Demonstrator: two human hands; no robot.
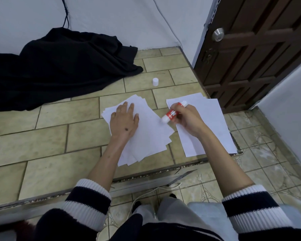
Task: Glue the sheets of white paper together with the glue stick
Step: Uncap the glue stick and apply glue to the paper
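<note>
- A black cloth (59, 66) lies heaped at the far left of a tiled bench (47, 133), well apart from the work.
- The left hand (124, 120) rests palm down on a fanned stack of white paper sheets (146, 134). Its fingers (125, 106) are straight and slightly spread, pressing the stack flat and gripping nothing.
- The stack's long axis runs from far left to near right. The left hand covers its far left corner, so the right half of the top sheet lies bare.
- A white cap (155, 82) stands alone on the bench beyond the stack, near neither hand.
- The glue stick (172, 113), red and white, lies slanted, its uncapped white tip down and to the left. That tip touches, or very nearly touches, the right edge of the stack's top sheet; contact cannot be told for sure.
- The right hand (188, 119) holds the glue stick, fingers curled round its upper part, with the stick's far end poking out past the knuckles.
- The right hand is therefore the nearer one to the bare paper, which lies just left of the tip. My judgement is that the next stroke would run leftward or along that edge.
- A second pile of white sheets (214, 129) lies under and to the right of the right hand, just beside the stack, at the bench's right end.
- A dark wooden door (259, 49) stands at far right.
</note>
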